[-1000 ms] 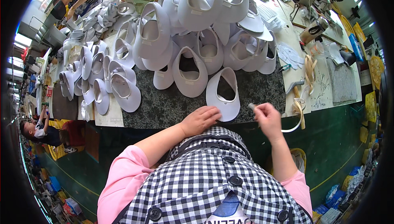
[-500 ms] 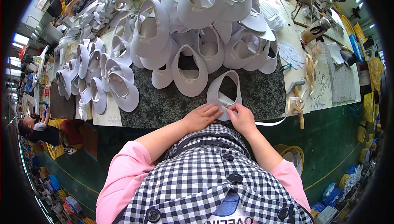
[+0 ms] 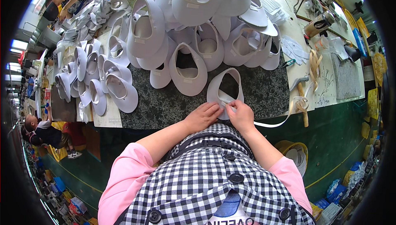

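A flat white shoe upper (image 3: 225, 89) lies on the dark speckled table (image 3: 165, 105) right in front of me. My left hand (image 3: 203, 116) presses on its near left edge. My right hand (image 3: 240, 116) pinches the end of a white strip (image 3: 272, 123) against the near rim of the upper. The strip trails off to the right toward a loose coil (image 3: 300, 102). Both hands touch each other over the upper's near edge.
Several white shoe uppers (image 3: 189, 27) are heaped across the far table, with more (image 3: 103, 85) at the left. A hammer (image 3: 303, 97), tan strips (image 3: 314, 62) and a bottle (image 3: 319, 22) lie right. Other people work at far left (image 3: 70, 0) and below left (image 3: 45, 132). A yellow bin (image 3: 295, 153) stands by my right.
My right hand came in from the right with the white strip and now meets my left hand on the upper's near edge. My left hand shifted slightly right.
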Tool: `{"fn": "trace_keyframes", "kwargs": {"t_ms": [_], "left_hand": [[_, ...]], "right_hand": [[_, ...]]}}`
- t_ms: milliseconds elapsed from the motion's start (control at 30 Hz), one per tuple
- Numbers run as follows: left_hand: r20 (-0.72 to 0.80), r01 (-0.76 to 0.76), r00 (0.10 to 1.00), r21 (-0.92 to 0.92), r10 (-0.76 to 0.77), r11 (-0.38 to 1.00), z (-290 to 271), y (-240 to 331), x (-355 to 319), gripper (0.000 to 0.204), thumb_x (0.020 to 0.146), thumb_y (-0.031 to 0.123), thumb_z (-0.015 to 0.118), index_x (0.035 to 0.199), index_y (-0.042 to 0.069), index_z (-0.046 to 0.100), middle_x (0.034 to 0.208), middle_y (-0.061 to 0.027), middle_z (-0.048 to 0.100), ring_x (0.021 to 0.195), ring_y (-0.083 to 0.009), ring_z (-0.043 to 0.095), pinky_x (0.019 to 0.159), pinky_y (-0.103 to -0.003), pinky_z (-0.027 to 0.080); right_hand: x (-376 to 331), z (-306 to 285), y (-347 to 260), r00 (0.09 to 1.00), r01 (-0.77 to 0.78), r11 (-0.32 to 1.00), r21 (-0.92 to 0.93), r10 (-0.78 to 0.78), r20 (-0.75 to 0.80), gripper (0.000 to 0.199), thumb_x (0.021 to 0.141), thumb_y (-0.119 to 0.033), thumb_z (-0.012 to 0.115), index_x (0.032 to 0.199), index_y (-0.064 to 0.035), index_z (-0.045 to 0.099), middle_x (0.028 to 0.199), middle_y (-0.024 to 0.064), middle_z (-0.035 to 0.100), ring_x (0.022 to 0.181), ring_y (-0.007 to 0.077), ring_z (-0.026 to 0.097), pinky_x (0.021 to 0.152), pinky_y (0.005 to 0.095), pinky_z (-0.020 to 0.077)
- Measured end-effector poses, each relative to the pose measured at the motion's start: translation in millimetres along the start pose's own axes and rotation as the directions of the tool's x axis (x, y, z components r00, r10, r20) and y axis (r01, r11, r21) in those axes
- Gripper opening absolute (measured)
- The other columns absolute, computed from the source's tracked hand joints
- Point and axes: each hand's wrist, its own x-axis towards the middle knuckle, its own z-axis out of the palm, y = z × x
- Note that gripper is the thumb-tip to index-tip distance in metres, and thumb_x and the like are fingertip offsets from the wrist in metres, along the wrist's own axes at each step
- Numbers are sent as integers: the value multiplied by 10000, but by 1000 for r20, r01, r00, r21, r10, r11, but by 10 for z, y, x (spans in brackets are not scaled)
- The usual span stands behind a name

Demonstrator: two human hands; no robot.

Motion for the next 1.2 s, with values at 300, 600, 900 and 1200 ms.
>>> {"fn": "trace_keyframes", "kwargs": {"t_ms": [300, 600, 900, 1200], "left_hand": [[-32, 28, 999, 1, -28, 1000, 19, 24, 21, 524, 825, 198, 659, 1319, 83, 528, 1371, -93, 443, 1250, -277, 445, 1031, -418, 401], [-62, 71, 996, 37, -68, 997, -63, 78, 124, 493, 832, 181, 614, 1304, 67, 530, 1318, -85, 495, 1181, -243, 493, 990, -392, 414], [-28, 98, 995, 52, -96, 994, -216, 72, 548, 509, 765, 216, 700, 1243, 105, 563, 1217, -81, 526, 1116, -245, 524, 948, -391, 419], [123, 351, 930, -15, -347, 936, -275, 249, 676, 265, 792, 239, 699, 1005, 92, 643, 930, -51, 592, 978, -239, 571, 913, -422, 362]], "right_hand": [[46, 15, 3, 999, 14, 1000, -24, -15, -33, 230, 831, -305, 667, 875, -81, 693, 809, 160, 692, 794, 352, 676, 686, 427, 529], [-44, -302, 116, 986, 141, 980, -142, -152, -72, 225, 813, -278, 714, 807, -59, 662, 780, 127, 674, 739, 323, 663, 645, 410, 523], [-63, -230, 145, 980, 179, 981, -79, -184, -72, 166, 826, -220, 686, 865, -63, 654, 826, 134, 673, 774, 331, 661, 665, 426, 521], [-135, -432, 162, 973, 228, 970, -83, -224, 47, 202, 787, -243, 716, 863, -59, 681, 824, 124, 653, 765, 319, 652, 673, 421, 520]]}}
